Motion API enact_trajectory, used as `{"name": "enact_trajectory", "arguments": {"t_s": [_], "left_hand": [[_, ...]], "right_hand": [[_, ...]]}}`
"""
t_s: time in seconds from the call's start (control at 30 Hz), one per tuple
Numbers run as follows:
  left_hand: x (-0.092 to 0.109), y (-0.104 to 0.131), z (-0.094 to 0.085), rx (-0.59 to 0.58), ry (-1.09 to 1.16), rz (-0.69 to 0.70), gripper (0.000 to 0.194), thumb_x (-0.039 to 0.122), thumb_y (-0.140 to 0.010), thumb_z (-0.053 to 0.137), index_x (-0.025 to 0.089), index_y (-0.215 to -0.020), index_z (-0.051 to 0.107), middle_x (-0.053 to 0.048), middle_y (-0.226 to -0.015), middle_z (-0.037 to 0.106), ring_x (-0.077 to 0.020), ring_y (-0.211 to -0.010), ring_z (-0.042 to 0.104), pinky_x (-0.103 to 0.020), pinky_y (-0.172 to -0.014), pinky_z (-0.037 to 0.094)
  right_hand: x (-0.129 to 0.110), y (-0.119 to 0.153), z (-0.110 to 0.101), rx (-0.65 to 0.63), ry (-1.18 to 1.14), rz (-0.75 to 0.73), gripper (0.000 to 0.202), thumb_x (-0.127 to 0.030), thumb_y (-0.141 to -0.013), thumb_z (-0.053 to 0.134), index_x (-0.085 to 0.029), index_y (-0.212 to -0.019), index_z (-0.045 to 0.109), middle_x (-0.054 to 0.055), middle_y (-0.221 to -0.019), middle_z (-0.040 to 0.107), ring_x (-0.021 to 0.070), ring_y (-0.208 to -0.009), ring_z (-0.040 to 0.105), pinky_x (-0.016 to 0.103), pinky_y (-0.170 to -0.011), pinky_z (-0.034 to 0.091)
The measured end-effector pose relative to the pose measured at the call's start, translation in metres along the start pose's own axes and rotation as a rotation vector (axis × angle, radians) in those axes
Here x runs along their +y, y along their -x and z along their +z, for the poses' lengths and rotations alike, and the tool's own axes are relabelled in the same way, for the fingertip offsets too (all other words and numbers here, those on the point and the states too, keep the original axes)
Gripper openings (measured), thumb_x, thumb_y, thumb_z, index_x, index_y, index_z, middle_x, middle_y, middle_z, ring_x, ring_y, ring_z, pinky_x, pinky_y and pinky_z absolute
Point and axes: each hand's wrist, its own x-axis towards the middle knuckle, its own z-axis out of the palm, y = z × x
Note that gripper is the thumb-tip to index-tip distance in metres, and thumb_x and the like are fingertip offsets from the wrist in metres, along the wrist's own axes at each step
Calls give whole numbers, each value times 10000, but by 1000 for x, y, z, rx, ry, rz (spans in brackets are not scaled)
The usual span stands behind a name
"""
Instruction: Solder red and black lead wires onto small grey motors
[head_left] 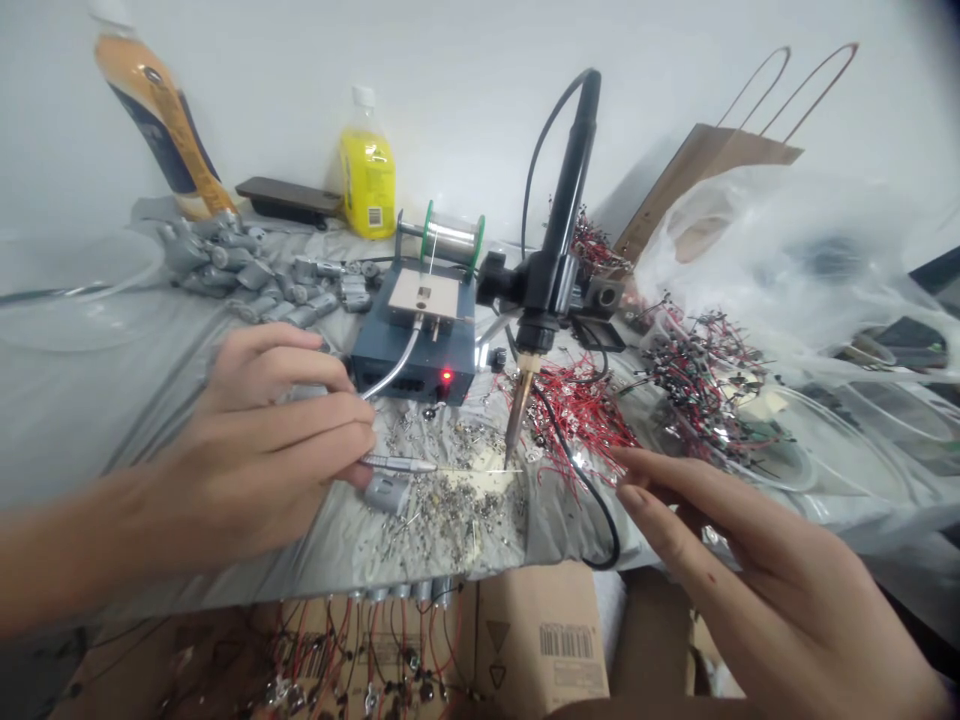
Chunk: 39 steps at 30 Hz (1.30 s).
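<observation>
My left hand (292, 430) is closed round a slim silver solder feed pen (397, 463), with thin solder wire sticking out of its tip to the right. Just under the pen, a small grey motor (388, 494) sits against my fingertips; whether they grip it too is hard to tell. The wire's end comes close to the tip of a soldering iron (517, 410), clamped upright in a black stand. My right hand (750, 560) reaches to the edge of a pile of red wires (577, 415), thumb and forefinger slightly apart, nothing visible between them.
Behind is a blue solder feeder (412, 350) with a solder spool (453, 240) and a lit red lamp. Grey motors (255, 275) lie heaped at back left. Solder bits litter the covered table. More wires (697, 370) lie right; wired motors (401, 592) hang at the front edge above cardboard (540, 640).
</observation>
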Motion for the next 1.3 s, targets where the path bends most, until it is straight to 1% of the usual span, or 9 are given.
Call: {"name": "enact_trajectory", "arguments": {"t_s": [0.1,0.17,0.37,0.47,0.63,0.73,0.93,1.07,1.3], "left_hand": [[0,1,0,19,6,-9,147,135,-1042,606,247,-972,670,12,-872,794,-289,-916,659,-599,-1000,506],[0,1,0,11,13,-15,148,136,-1048,603,249,-972,662,12,-867,795,-291,-919,655,-606,-995,505],[-3,1,-1,-5,13,-13,180,104,-1047,575,251,-970,644,13,-859,789,-289,-937,643,-606,-1006,491],[-5,3,-1,-16,8,-9,189,80,-1037,581,237,-945,635,12,-857,787,-282,-939,634,-603,-1004,492],[-6,6,-1,8,15,-30,167,142,-1067,572,237,-947,639,14,-855,782,-268,-949,632,-601,-1023,493],[-7,7,-1,-2,14,-30,166,140,-1069,565,236,-960,645,10,-866,787,-269,-956,633,-604,-1025,490],[-8,7,-2,2,-10,-25,168,151,-1080,562,233,-957,640,15,-852,787,-270,-955,630,-613,-1014,488],[-7,6,-1,3,-18,-15,166,138,-1069,567,233,-950,636,21,-850,790,-270,-948,636,-624,-1012,486],[-8,5,-1,11,-30,-22,171,137,-1060,567,239,-941,635,32,-855,795,-275,-936,642,-623,-1010,487]], "right_hand": [[1,1,-2,10,0,2,331,-622,-1032,597,-403,-1204,776,-47,-1244,796,221,-1091,782,355,-923,685],[1,2,-3,13,2,-4,306,-614,-1029,606,-417,-1193,772,-60,-1234,798,214,-1081,784,351,-918,688],[2,3,-4,23,22,-34,313,-577,-1042,605,-379,-1214,776,-34,-1222,805,208,-1070,789,310,-880,690],[1,3,-5,20,35,-67,283,-555,-1049,606,-386,-1203,774,-48,-1214,805,190,-1058,793,268,-833,687],[0,2,-4,41,25,-54,275,-595,-1041,608,-431,-1196,765,-91,-1196,806,163,-1041,795,253,-875,679],[-1,1,-2,54,23,-60,240,-588,-1040,611,-453,-1167,764,-116,-1178,807,147,-1032,796,225,-845,673],[-2,2,-3,60,24,-73,257,-594,-1046,599,-434,-1154,769,-107,-1171,811,150,-1012,800,223,-832,675],[-2,1,-4,62,21,-74,250,-601,-1043,607,-447,-1163,763,-117,-1182,807,148,-1018,800,225,-861,674],[-1,1,-2,47,36,-80,247,-603,-1048,599,-469,-1190,750,-131,-1197,802,140,-1033,796,217,-867,671]]}}
